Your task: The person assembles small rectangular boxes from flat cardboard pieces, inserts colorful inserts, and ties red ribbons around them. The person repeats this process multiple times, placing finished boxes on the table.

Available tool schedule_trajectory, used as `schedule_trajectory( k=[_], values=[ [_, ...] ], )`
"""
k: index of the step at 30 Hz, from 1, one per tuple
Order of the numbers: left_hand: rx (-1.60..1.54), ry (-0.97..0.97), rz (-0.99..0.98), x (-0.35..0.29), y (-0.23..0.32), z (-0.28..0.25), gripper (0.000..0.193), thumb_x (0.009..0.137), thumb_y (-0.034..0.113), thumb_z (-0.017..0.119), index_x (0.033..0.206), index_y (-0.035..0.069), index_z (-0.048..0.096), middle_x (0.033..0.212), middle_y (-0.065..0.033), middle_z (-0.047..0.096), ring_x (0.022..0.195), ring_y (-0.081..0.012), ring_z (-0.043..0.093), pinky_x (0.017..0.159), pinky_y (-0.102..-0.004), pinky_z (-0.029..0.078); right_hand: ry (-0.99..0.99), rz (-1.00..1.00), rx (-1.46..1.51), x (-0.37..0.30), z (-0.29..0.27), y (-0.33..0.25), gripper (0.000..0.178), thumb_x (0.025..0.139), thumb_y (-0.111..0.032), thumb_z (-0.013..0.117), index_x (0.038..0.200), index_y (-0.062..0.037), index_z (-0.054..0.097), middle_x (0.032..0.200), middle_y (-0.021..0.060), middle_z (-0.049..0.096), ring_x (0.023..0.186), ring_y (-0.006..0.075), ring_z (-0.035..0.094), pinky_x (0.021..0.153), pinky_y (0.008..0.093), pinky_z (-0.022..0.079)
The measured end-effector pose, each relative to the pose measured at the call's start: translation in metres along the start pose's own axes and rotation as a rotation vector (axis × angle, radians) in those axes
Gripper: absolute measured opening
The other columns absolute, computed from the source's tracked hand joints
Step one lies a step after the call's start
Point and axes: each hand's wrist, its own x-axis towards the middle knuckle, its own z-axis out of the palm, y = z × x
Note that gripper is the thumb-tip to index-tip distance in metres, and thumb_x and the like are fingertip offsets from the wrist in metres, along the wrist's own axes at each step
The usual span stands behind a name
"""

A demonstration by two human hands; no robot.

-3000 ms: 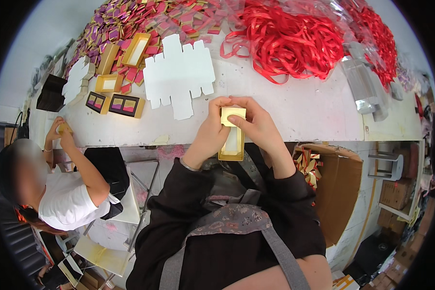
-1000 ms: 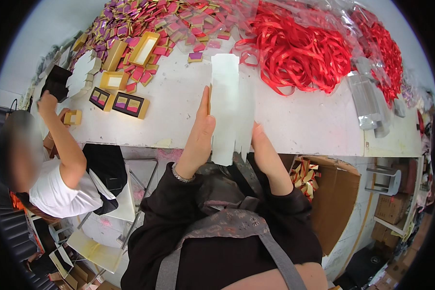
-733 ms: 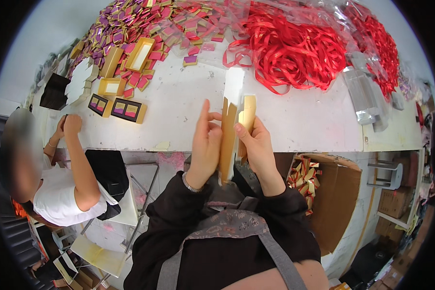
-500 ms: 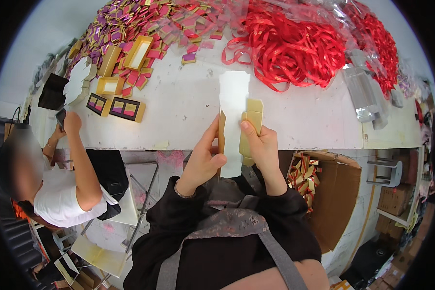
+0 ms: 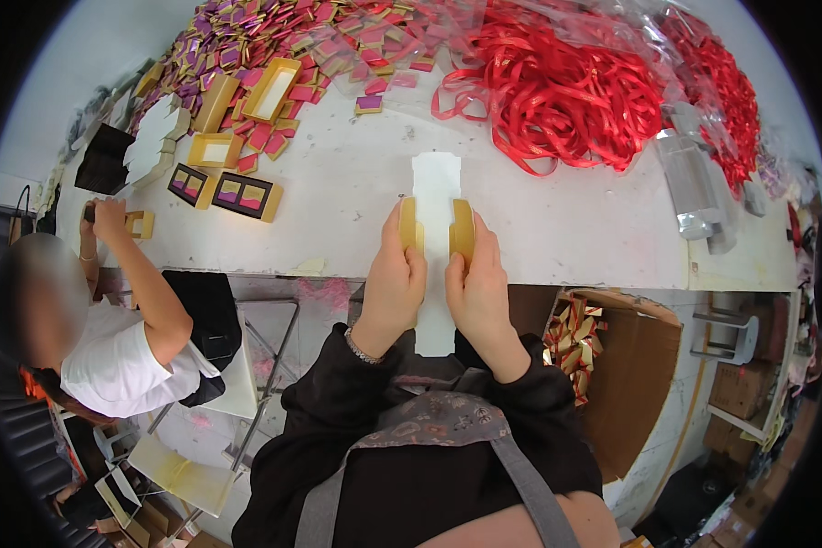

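Between my two hands is a partly folded cardboard box blank [image 5: 437, 274], white on its inner face and gold on its sides. My left hand [image 5: 392, 290] grips its left gold side, with the fingers behind and the thumb in front. On the other side my right hand [image 5: 480, 292] holds the right gold flap, which stands bent up. The white strip extends beyond my fingers over the table and down toward my apron. Its underside is hidden.
Red ribbon [image 5: 566, 100] lies heaped at the back right beside clear plastic-wrapped packs [image 5: 688, 187]. Small purple and pink pieces [image 5: 237, 46] pile up at the back left, near gold boxes [image 5: 244, 199]. At left sits a co-worker [image 5: 123, 338]. A carton [image 5: 626, 393] stands below the table.
Both gold sides of the blank now stand folded up, and my right hand has shifted down along its side. The co-worker's hands have moved slightly, with a small gold box now beside them.
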Motion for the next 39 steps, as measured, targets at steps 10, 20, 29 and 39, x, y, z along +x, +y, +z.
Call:
schedule_trajectory(
  k=[10, 20, 29, 39],
  values=[
    [0.171, -0.255, -0.056, 0.012, -0.007, 0.005, 0.045, 0.078, -0.008, 0.039, 0.12, 0.006, 0.045, 0.118, -0.016, 0.049, 0.104, -0.034, 0.052, 0.085, -0.039, 0.044, -0.22, 0.067, -0.101, 0.026, -0.007, 0.02, 0.029, 0.081, 0.001, 0.05, 0.109, -0.0034, 0.059, 0.115, 0.0214, 0.053, 0.081, 0.0348, 0.061, 0.069, 0.0407, 0.05],
    [0.266, -0.441, -0.175, 0.013, 0.01, -0.001, 0.049, 0.081, -0.005, 0.04, 0.128, 0.003, 0.029, 0.113, -0.0207, 0.052, 0.085, -0.045, 0.057, 0.073, -0.0458, 0.047, 0.082, -0.11, 0.107, 0.01, 0.012, 0.013, 0.033, 0.084, 0.012, 0.043, 0.109, -0.0009, 0.059, 0.102, 0.0141, 0.052, 0.078, 0.0211, 0.054, 0.07, 0.0277, 0.045],
    [0.191, -0.413, -0.285, 0.011, 0.011, 0.008, 0.039, 0.084, -0.003, 0.043, 0.121, 0.006, 0.036, 0.123, -0.018, 0.052, 0.09, -0.0365, 0.061, 0.073, -0.0409, 0.049, 0.154, 0.305, 0.875, 0.001, 0.011, 0.035, 0.014, 0.089, 0.009, 0.049, 0.087, -0.0029, 0.057, 0.112, 0.0126, 0.063, 0.1, 0.0164, 0.061, 0.086, 0.0272, 0.048],
    [-0.184, -0.243, -0.039, 0.009, -0.004, 0.016, 0.03, 0.078, -0.015, 0.039, 0.098, 0.007, 0.046, 0.119, -0.012, 0.055, 0.106, -0.0291, 0.055, 0.09, -0.0319, 0.044, -0.016, 0.153, 0.732, 0.006, 0.014, 0.026, 0.031, 0.086, 0.009, 0.033, 0.111, -0.0051, 0.045, 0.151, 0.0242, 0.018, 0.135, 0.0322, 0.033, 0.107, 0.0382, 0.03]
  ],
)
